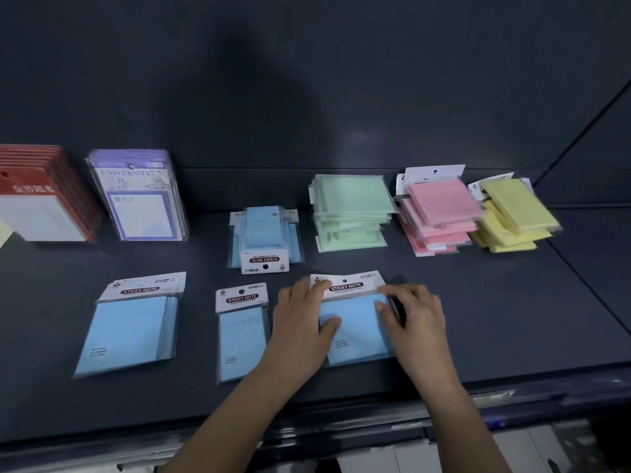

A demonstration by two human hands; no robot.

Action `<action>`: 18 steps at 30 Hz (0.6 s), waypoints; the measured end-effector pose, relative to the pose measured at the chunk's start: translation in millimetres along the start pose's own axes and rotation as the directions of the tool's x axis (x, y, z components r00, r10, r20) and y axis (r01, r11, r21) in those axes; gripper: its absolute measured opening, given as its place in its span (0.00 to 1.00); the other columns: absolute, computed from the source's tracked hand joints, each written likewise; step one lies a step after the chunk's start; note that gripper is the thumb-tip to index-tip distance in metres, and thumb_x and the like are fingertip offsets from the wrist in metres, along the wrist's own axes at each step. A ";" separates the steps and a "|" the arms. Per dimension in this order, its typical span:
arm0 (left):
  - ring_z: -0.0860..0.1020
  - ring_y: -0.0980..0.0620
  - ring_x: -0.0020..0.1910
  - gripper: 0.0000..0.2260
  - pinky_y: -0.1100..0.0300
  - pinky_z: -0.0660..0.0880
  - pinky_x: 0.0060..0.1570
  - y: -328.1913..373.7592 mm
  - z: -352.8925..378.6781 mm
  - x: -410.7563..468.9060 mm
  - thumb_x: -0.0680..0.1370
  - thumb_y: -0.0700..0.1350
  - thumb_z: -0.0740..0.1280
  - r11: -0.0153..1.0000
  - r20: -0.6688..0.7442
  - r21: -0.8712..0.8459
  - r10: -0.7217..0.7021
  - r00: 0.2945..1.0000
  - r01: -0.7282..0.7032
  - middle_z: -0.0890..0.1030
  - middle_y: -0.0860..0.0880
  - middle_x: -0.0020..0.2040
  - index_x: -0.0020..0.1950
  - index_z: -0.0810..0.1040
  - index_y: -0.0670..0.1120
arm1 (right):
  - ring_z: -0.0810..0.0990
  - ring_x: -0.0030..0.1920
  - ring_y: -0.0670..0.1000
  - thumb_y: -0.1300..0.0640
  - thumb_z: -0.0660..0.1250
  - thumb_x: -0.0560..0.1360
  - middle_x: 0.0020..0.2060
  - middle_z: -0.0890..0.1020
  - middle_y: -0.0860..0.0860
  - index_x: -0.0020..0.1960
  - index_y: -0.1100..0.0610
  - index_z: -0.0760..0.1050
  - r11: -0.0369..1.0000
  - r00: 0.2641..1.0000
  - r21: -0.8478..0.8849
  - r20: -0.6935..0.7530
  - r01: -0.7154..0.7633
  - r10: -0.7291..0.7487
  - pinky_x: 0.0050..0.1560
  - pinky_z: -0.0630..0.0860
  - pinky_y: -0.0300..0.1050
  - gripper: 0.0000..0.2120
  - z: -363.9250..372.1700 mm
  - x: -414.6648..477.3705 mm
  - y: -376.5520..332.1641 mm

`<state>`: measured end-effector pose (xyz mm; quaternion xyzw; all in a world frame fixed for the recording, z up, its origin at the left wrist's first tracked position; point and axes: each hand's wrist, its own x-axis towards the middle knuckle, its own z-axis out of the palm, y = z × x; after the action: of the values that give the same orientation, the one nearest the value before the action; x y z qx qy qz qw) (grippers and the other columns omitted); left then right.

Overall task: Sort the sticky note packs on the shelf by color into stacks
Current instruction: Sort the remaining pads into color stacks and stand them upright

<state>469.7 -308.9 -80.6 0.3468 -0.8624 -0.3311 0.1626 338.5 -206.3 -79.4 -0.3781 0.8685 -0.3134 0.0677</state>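
Note:
Both my hands hold one blue sticky note pack (355, 332) lying at the shelf's front centre. My left hand (300, 322) grips its left edge, thumb on top. My right hand (413, 319) grips its right edge, thumb on the blue face. To the left lie a narrow blue pack (240, 336) and a wide blue stack (131, 329). Behind them sits a small blue stack (264, 237). Further right stand a green stack (351, 209), a pink stack (438, 213) and a yellow stack (515, 216).
At the back left stand purple note packs (140, 196) and red-edged packs (41, 196), upright and leaning. The dark shelf (495, 319) has a back wall behind the stacks and a front lip (375, 414) near my forearms.

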 end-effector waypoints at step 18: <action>0.61 0.46 0.70 0.26 0.52 0.59 0.67 -45.1 -59.6 36.4 0.74 0.48 0.68 0.967 -0.308 -0.048 -0.254 0.917 0.252 0.68 0.44 0.68 0.69 0.64 0.45 | 0.73 0.63 0.50 0.61 0.62 0.76 0.64 0.74 0.53 0.69 0.58 0.66 0.909 0.943 0.416 0.316 -0.035 -0.109 0.57 0.65 0.30 0.21 63.0 55.4 -114.8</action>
<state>496.5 -386.3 -66.2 0.5026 -0.7724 -0.2937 0.2538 392.3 -335.6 -54.5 -0.4188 0.7503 -0.4243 0.2858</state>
